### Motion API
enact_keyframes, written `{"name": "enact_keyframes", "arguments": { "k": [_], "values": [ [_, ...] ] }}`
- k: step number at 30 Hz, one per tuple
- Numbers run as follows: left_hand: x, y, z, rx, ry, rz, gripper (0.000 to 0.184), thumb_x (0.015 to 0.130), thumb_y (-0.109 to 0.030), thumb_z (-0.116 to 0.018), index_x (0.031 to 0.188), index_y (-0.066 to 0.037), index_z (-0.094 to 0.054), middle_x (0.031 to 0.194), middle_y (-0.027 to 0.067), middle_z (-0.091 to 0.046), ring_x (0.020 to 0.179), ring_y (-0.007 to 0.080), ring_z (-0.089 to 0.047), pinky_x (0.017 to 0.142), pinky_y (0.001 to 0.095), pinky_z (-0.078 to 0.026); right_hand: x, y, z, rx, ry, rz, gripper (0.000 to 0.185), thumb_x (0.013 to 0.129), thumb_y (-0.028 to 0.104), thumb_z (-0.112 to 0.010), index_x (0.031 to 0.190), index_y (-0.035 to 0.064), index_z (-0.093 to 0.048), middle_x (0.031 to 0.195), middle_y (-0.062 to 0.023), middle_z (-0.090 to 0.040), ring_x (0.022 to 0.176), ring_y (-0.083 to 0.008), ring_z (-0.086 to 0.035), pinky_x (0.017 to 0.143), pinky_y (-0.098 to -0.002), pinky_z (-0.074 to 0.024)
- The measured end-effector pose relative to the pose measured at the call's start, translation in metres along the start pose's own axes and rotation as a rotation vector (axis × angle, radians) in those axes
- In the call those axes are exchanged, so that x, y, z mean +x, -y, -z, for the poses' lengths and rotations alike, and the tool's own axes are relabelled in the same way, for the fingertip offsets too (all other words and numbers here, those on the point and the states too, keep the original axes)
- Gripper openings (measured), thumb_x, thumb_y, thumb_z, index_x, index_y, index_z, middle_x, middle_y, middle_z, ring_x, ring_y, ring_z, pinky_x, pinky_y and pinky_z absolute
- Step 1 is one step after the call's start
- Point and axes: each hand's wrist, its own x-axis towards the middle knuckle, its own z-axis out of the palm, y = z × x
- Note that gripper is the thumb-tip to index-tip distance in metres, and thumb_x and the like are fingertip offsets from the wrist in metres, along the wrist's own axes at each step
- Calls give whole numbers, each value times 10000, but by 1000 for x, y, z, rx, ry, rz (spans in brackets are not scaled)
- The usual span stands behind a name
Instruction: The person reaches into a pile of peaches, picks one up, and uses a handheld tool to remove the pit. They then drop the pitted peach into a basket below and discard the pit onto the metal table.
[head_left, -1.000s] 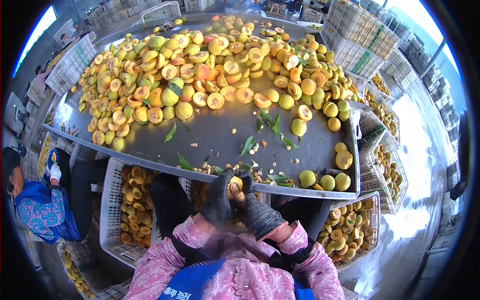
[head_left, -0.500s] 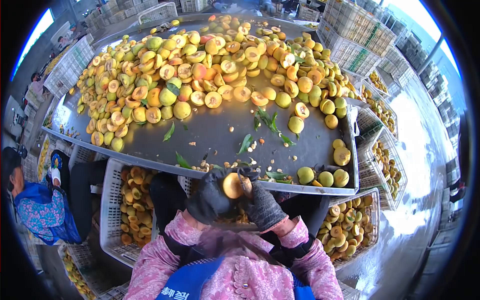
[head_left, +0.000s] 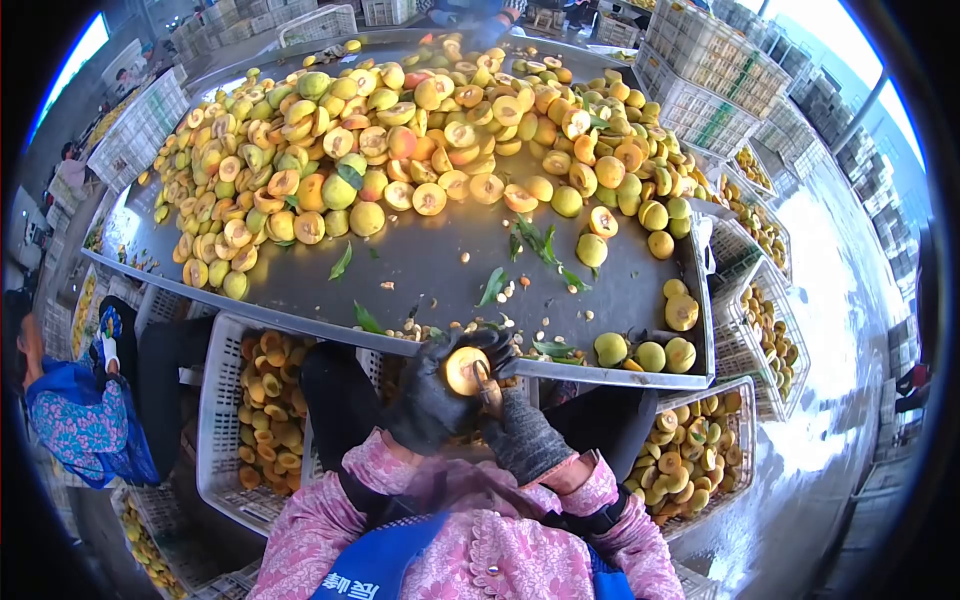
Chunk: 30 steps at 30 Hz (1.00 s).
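A halved yellow peach (head_left: 463,371) is held over the table's near edge, its round cut face turned up towards me. My left hand (head_left: 428,402), in a dark glove, is closed around the fruit from the left. My right hand (head_left: 525,430), in a dark grey glove, is closed at the fruit's right side. A narrow brownish piece by its thumb reaches the cut face; whether this is a tool or the bare thumb I cannot tell. In front, a heap of whole and halved peaches (head_left: 400,142) covers the back of the metal table (head_left: 420,275).
Leaves (head_left: 493,287) and small pale bits lie near the table's front rim. Crates of peach halves stand at my left (head_left: 225,420) and right (head_left: 745,440). Stacked crates (head_left: 700,90) rise at the back right. Another person (head_left: 85,420) sits at the far left.
The peach half has tilted, showing more of its cut face. My right hand has shifted slightly, with the brownish piece now lower against the fruit.
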Motion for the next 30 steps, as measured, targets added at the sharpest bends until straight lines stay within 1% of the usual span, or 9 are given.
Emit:
{"name": "enact_keyframes", "arguments": {
  "k": [4,7,10,14,17,19,22,26,30],
  "values": [
    [-11,3,-7,148,-45,-173,352,900,-33,-486,1240,47,-440,1156,136,-560,1063,195,-545,939,323,-429,5,12,2,-107,-9,-30,575,833,72,-504,1370,30,-303,1111,-224,-495,1012,-342,-505,866,-373,-415],
    [-9,-6,-16,75,-33,-108,335,963,-127,-397,1250,41,-434,1179,137,-540,1097,209,-524,978,346,-400,9,5,-7,6,15,-128,641,842,101,-489,1423,47,-222,1090,-237,-492,975,-353,-502,868,-374,-407],
    [-6,-2,-21,-355,-127,33,382,969,-205,-377,1253,45,-432,1175,130,-542,1101,223,-523,1003,362,-382,11,-4,-17,-33,5,-60,526,822,41,-509,1319,-4,-341,1105,-215,-504,997,-327,-513,859,-378,-420],
    [-7,-2,-22,-200,-205,10,420,960,-255,-382,1240,50,-448,1162,132,-552,1098,230,-525,1010,367,-372,9,-17,-27,-242,-87,160,422,814,8,-535,1224,-32,-443,988,-163,-549,883,-275,-554,756,-361,-448],
    [-4,2,-23,-508,-297,141,417,951,-261,-393,1214,52,-477,1138,133,-569,1085,227,-534,1001,360,-376,13,-10,-24,406,-62,-42,384,819,53,-572,1178,-24,-463,916,-146,-555,834,-254,-558,720,-368,-447],
    [-6,4,-20,-559,-322,197,416,948,-266,-395,1192,56,-496,1120,132,-581,1069,227,-546,991,360,-385,12,1,-11,308,-22,3,357,816,70,-588,1141,-16,-470,913,-151,-553,831,-251,-559,718,-371,-448],
    [-10,-1,-11,-362,-94,148,361,932,-214,-438,1170,47,-514,1104,141,-593,1050,232,-560,961,362,-412,13,4,8,277,108,-85,317,810,85,-605,1085,-7,-474,925,-161,-555,854,-244,-564,730,-359,-452],
    [-5,19,20,213,113,11,303,903,-136,-500,1155,30,-524,1091,158,-602,1016,248,-583,918,366,-442,9,-13,-1,308,148,-142,302,804,95,-614,1051,-4,-472,922,-188,-554,867,-286,-571,738,-359,-454],
    [-18,27,17,70,-140,126,249,908,-96,-491,1116,30,-548,1063,157,-615,977,253,-599,889,358,-457,7,-7,-3,40,148,29,301,804,85,-606,1061,-5,-476,898,-195,-547,860,-305,-571,741,-375,-447]
  ]
}}
